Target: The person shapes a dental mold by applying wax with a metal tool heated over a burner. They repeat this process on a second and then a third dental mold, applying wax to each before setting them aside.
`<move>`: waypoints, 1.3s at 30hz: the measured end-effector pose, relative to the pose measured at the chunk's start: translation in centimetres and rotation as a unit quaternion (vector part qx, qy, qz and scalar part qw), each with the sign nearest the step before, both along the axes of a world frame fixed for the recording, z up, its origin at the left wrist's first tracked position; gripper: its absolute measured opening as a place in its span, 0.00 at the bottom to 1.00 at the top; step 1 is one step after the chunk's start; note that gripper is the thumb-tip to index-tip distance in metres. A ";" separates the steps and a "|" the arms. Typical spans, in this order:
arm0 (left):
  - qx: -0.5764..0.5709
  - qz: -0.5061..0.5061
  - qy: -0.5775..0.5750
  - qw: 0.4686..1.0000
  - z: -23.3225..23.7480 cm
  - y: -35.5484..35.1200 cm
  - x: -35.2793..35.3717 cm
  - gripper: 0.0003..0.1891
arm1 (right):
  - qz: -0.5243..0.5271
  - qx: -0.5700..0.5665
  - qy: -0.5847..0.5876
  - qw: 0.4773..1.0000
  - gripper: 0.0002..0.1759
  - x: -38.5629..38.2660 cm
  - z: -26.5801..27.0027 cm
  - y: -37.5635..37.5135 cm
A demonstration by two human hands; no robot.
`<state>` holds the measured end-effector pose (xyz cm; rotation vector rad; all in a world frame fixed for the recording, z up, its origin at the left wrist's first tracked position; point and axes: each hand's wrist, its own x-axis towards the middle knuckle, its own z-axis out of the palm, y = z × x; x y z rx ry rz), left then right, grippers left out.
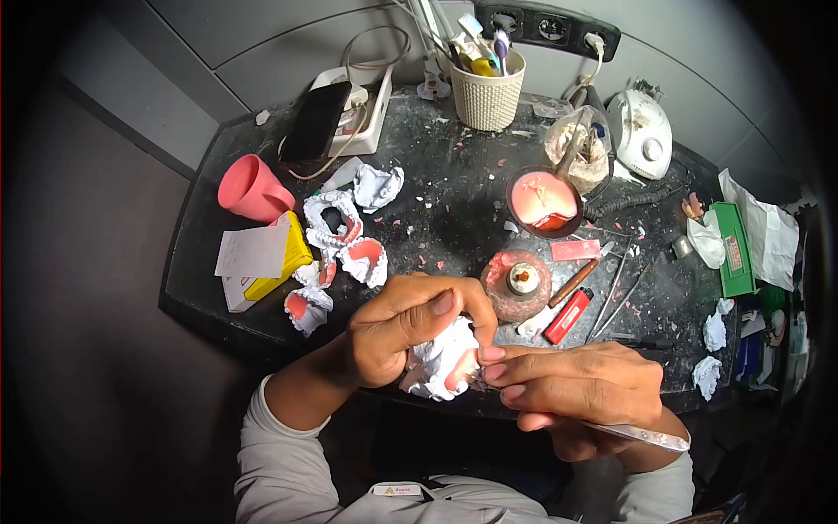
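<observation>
My left hand (406, 327) is wrapped round a white plaster dental cast (443, 360) with pink wax on it, above the table's front edge. In my right hand (585, 384) is a slim metal wax spatula (648, 436). Its broad end sticks out behind the hand, and its working end is at the cast's right side, mostly hidden by my fingers. Just beyond my hands stands a wax-spattered spirit burner (517, 293). A red lighter (569, 316) and a wooden-handled wax knife (576, 281) lie to its right, near a pink wax strip (575, 251).
Several plaster casts (362, 260) lie left, near a pink mug (249, 188) and a yellow box (279, 266). A pan of pink wax (546, 201), a bag (580, 148) and a white device (642, 135) stand behind. At the back are a brush cup (489, 96) and a phone (316, 122).
</observation>
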<state>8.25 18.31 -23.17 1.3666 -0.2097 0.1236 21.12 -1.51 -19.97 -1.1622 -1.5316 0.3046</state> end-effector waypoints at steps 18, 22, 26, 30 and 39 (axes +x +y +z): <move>0.008 0.064 -0.044 0.997 0.0 0.2 0.1 0.22 | -0.026 0.034 0.096 0.994 0.17 1.5 0.4 -0.9; 0.112 0.173 -0.152 0.967 -0.3 -0.3 0.5 0.19 | 0.017 0.084 0.289 0.954 0.25 1.9 -0.4 -1.7; 0.143 0.199 -0.209 0.947 -1.6 -0.7 0.7 0.22 | -0.026 0.104 0.267 0.958 0.21 1.4 -0.3 -1.8; 0.148 0.217 -0.215 0.941 -1.9 -1.3 0.6 0.22 | -0.053 0.052 0.125 0.989 0.18 1.6 -0.9 -1.6; 0.159 0.234 -0.238 0.929 -2.3 -1.4 0.7 0.22 | -0.132 0.076 -0.189 0.970 0.19 0.9 0.1 -0.3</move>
